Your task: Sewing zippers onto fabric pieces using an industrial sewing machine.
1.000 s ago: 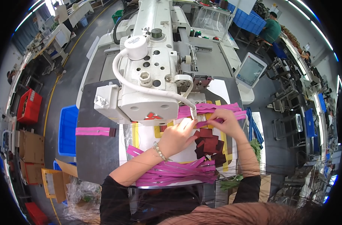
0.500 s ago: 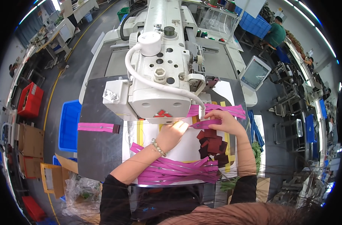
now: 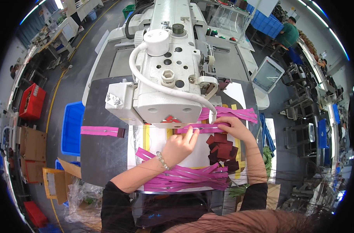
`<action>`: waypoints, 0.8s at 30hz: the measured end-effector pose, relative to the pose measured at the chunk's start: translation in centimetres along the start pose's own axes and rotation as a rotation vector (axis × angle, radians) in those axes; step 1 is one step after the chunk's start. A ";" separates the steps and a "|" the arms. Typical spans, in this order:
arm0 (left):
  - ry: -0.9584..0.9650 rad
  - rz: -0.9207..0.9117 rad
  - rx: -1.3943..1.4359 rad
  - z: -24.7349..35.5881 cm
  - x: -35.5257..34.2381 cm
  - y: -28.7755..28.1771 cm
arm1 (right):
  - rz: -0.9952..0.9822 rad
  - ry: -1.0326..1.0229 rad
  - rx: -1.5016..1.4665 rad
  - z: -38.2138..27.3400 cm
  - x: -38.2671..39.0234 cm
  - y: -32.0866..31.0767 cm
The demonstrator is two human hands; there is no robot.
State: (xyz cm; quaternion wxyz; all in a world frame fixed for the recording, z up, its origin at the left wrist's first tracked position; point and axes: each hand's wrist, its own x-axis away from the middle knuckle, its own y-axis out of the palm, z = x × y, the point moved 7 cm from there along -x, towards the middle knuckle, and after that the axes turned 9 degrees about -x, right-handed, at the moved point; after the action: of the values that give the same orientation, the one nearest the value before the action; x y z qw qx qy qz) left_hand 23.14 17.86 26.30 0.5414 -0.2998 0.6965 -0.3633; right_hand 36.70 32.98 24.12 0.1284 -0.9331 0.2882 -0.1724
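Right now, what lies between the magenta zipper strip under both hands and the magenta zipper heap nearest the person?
Head view: the left hand, maroon square patches to its right, white sheet between.

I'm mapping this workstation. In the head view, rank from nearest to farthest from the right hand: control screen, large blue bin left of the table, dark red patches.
From the right hand:
1. dark red patches: just below it
2. control screen: above, to its right
3. large blue bin: far left
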 end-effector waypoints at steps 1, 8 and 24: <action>0.028 -0.012 0.023 0.3 0.6 0.1 | -0.004 -0.001 -0.003 -0.1 -0.1 0.2; -0.032 -0.194 0.124 0.1 2.4 0.1 | 0.013 -0.004 0.003 -0.5 -0.6 0.6; -0.132 -0.281 0.058 -1.1 3.4 1.2 | 0.333 -0.360 0.536 -4.3 -1.8 4.1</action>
State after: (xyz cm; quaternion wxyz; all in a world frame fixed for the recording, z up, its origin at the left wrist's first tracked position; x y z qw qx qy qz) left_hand 21.26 15.97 23.61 0.5383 -0.4019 0.5996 -0.4349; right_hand 31.59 30.17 26.16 0.4433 -0.8221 0.3535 -0.0514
